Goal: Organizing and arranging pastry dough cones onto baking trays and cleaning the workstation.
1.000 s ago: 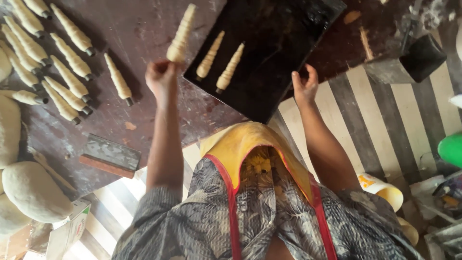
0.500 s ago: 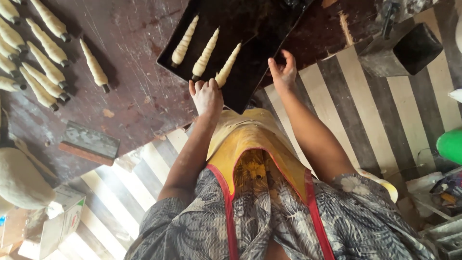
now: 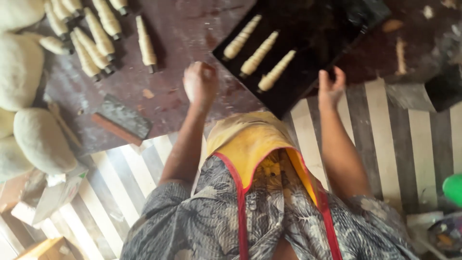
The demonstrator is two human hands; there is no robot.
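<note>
**Figure. Head view over a floured work table: loading of a baking tray, partly done.**

At far left lie several pale, rounded dough lumps [image 3: 41,139], not yet shaped. Above and just beside them sits a cluster of dough-wrapped cones [image 3: 89,38] on the dark table [image 3: 187,29], lying close together. One lies apart at the cluster's right edge. These are not yet on the tray. Below them a flat dark scraper block [image 3: 121,119] rests near the table's edge.

The left hand [image 3: 199,82] is raised over the table between the cluster and the tray. Its fingers are curled into a loose fist, blurred, and nothing shows inside it.

To its right the black baking tray [image 3: 337,29] lies at an angle, one corner reaching past the table's edge. It carries three dough-wrapped cones [image 3: 260,53], side by side and apart from one another. Each is a pale, tapering spiral of dough strip, unbaked and matt with flour. Most of the tray is bare, so the loading appears to be at an early stage, with more cones waiting than placed.

The right hand [image 3: 331,86] meets the tray's near edge, fingers extended and open rather than clasped around it. Below both arms lies a striped cloth [image 3: 385,144].
</note>
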